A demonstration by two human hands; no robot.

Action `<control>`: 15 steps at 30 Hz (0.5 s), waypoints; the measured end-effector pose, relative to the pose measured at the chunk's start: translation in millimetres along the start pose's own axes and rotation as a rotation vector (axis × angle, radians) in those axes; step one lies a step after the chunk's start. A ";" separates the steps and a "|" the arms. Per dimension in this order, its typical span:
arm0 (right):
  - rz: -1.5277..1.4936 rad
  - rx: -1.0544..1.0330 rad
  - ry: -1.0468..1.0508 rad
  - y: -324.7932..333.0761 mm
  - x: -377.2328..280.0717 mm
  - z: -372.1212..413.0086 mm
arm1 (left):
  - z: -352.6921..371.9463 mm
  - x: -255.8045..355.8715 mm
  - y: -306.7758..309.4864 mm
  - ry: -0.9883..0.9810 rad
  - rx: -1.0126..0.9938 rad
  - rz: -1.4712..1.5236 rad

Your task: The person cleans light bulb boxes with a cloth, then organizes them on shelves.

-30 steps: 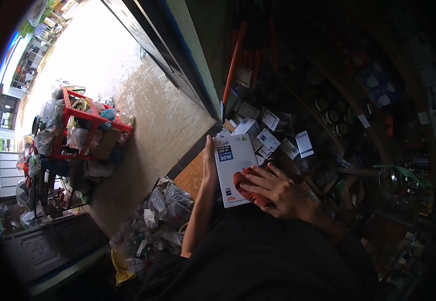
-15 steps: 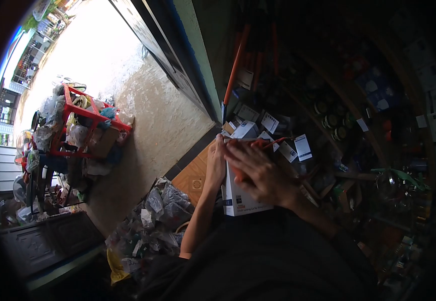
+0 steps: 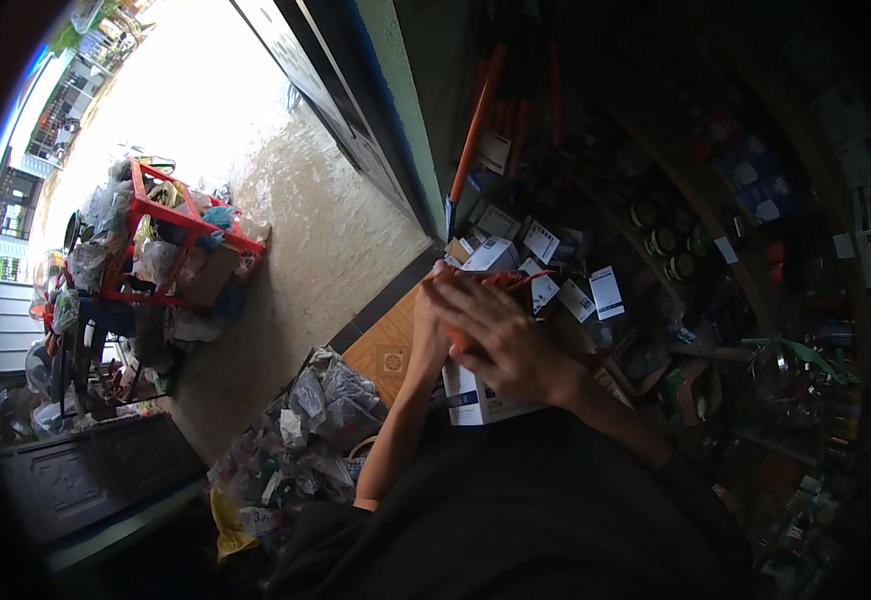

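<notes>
White box, cardboard with blue print, sits just right of frame centre and above the person's dark lap. Only its lower end shows; the rest is covered by both hands.

Left hand: closed around the box's left edge, with the bare forearm running down to the lower left. It holds the box upright.

Right hand: laid over the box front, fingers stretched toward the left hand. It holds a red cloth pressed between palm and box. The cloth shows past the fingertips at the box top and again under the fingers.

Surroundings, moving outward:
- Small white cartons lie in a loose heap just above the hands, labels facing several ways.
- Tiled floor patch shows just left of the left hand.
- Clear plastic bags are piled at lower left, near the forearm.
- An orange pole leans in the upper centre, beside the green door frame.
- Dark shelves fill the right of the frame; the stock is too dim to identify.
- A red rack loaded with bags stands outside at upper left on sunlit pavement.
</notes>
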State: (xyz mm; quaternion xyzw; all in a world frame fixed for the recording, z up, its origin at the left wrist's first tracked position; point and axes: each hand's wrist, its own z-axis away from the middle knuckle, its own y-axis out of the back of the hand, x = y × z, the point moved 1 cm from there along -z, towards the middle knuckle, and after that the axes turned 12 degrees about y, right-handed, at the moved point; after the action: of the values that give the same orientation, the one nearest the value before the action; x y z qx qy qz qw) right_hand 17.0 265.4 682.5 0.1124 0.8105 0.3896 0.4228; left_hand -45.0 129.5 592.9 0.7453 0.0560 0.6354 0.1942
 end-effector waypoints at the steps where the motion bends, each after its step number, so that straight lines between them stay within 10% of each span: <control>1: 0.004 -0.116 0.063 -4.3 -8.2 6.2 | 1.3 -9.0 -2.8 0.071 0.039 -0.042; 7: -0.270 -0.290 0.227 13.8 -53.1 41.3 | 0.3 -17.6 14.0 0.746 -0.275 0.688; 15: -0.282 -0.372 0.266 17.9 -56.5 67.5 | -1.1 37.9 45.6 0.433 -0.320 0.033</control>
State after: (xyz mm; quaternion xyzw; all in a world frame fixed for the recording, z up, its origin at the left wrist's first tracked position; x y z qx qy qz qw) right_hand 101.4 284.8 706.4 -0.1334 0.7810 0.4803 0.3763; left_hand -46.4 100.4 644.5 0.5527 -0.0172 0.7839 0.2824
